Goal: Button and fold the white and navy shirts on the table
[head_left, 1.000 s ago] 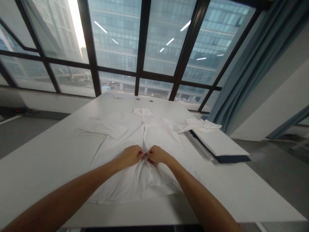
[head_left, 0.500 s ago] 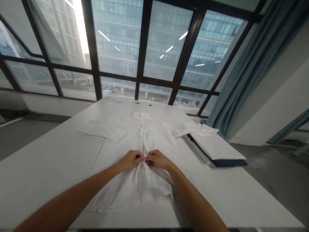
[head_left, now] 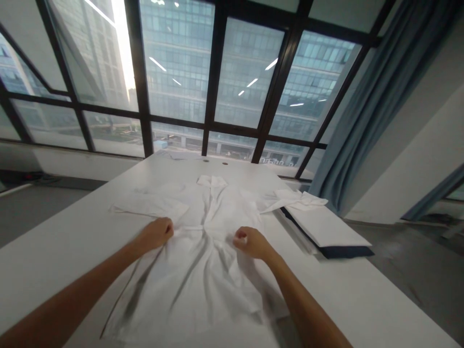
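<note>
A white collared shirt [head_left: 203, 285] lies on the white table, collar [head_left: 212, 181] toward the window and hem toward me. My left hand [head_left: 156, 234] is closed on the cloth at the shirt's left side, and a taut crease runs from it to the middle. On the opposite side my right hand [head_left: 253, 242] pinches the fabric with thumb and forefinger. Between the hands the front is drawn into folds that fan down to the hem. One sleeve [head_left: 152, 205] stretches out to the left; the other sleeve [head_left: 297, 199] reaches right.
At the right table edge, a stack of white and dark blue folded material or boards [head_left: 326, 227] sits under the right sleeve's end. White sheets [head_left: 181, 155] lie at the far end of the table [head_left: 362, 299]. Behind are windows and a blue curtain [head_left: 358, 111].
My hands have moved apart from the shirt's middle front, the left one to the left and the right one to the right. The lower part of the shirt has spread wider.
</note>
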Demonstrator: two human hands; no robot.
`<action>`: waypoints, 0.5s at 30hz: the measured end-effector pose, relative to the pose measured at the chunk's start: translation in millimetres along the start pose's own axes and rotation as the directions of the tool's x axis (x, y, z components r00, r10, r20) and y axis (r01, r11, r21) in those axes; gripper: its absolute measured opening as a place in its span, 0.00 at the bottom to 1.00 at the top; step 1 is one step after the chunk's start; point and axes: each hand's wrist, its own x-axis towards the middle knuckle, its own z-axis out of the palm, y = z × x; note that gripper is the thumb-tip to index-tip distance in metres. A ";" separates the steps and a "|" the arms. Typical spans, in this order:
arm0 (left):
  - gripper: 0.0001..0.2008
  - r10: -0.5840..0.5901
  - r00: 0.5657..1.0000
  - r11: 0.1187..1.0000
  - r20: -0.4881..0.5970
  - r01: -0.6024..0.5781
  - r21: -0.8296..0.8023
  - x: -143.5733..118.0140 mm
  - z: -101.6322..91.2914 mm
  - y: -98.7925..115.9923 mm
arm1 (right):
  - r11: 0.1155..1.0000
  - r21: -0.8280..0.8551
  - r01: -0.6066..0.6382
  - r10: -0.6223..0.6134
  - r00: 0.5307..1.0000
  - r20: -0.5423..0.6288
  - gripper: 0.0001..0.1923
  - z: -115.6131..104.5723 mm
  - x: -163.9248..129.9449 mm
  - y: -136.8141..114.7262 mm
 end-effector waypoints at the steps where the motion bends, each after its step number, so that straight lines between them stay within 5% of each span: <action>1: 0.16 -0.003 0.999 0.999 -0.049 0.005 0.053 -0.9 -1.9 -13.0 | 0.995 -0.067 -0.076 0.076 0.997 -0.003 0.28 -3.3 2.3 7.3; 4: 0.32 0.009 1.000 0.996 0.006 -0.010 0.093 -0.6 0.5 -29.6 | 0.955 -0.185 -0.230 0.248 0.966 0.078 0.51 0.5 23.1 12.5; 8: 0.38 -0.059 0.985 0.988 0.165 0.034 0.154 17.4 -2.6 -49.4 | 0.987 -0.139 -0.086 0.111 0.977 0.182 0.55 25.2 78.1 -22.1; 12: 0.36 -0.184 0.983 0.972 0.024 0.178 0.156 43.3 -25.6 -125.1 | 0.995 -0.076 0.061 -0.049 0.987 0.151 0.56 49.6 142.8 -80.9; 15: 0.31 -0.216 0.973 0.971 -0.077 0.223 0.089 59.6 -43.8 -181.8 | 0.956 0.048 0.290 -0.293 0.951 0.101 0.43 61.2 184.7 -130.5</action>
